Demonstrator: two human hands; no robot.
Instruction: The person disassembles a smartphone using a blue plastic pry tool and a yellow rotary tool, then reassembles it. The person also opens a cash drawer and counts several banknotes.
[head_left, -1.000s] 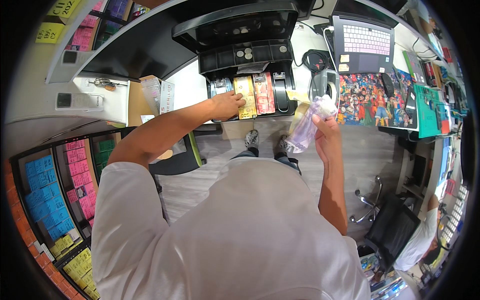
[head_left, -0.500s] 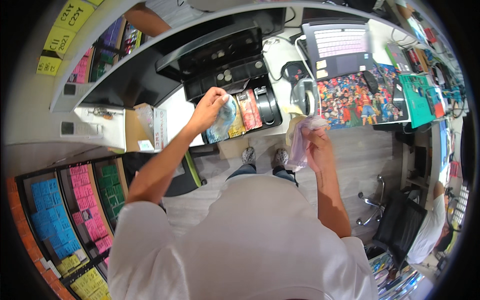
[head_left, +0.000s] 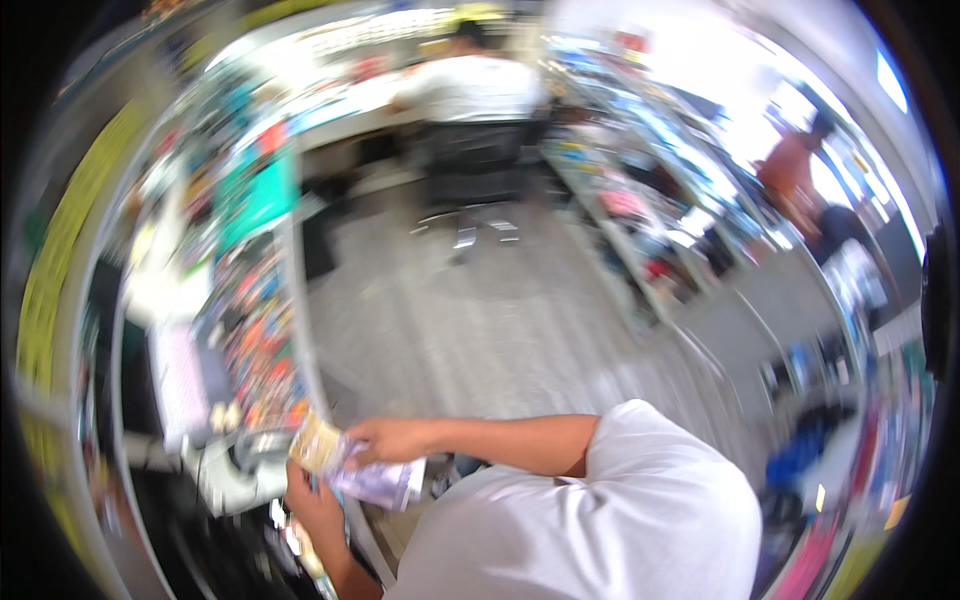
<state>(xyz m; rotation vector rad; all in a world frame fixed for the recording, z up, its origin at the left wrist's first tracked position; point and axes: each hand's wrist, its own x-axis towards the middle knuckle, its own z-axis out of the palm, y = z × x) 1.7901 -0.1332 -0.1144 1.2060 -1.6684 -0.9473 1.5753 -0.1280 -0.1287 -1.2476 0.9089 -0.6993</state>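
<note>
Both of my hands are together at the lower left, on a small bunch of banknotes. One yellowish banknote (head_left: 318, 445) sticks up at the top left of the bunch. Purple banknotes (head_left: 385, 483) spread out below and to the right of it. My left hand (head_left: 318, 510) grips the bunch from the near left side, its fingers partly hidden behind the notes. Above the purple notes, my right hand (head_left: 385, 440) has its fingers closed on them. An open cash drawer (head_left: 290, 545), badly blurred, lies beside my left forearm.
Along the left runs a desk with a laptop (head_left: 178, 385), a colourful desk mat (head_left: 262, 345) and a green mat (head_left: 257, 205). A person in white (head_left: 475, 88) sits on a black chair (head_left: 475, 165) at the far desk. Glass display cases (head_left: 640, 200) stand right; another person (head_left: 792, 170) is behind them.
My view has swung right, bringing the far desk and display cases in. My hands, apart before, have come together on the banknotes. My left hand has left its place over the cash drawer.
</note>
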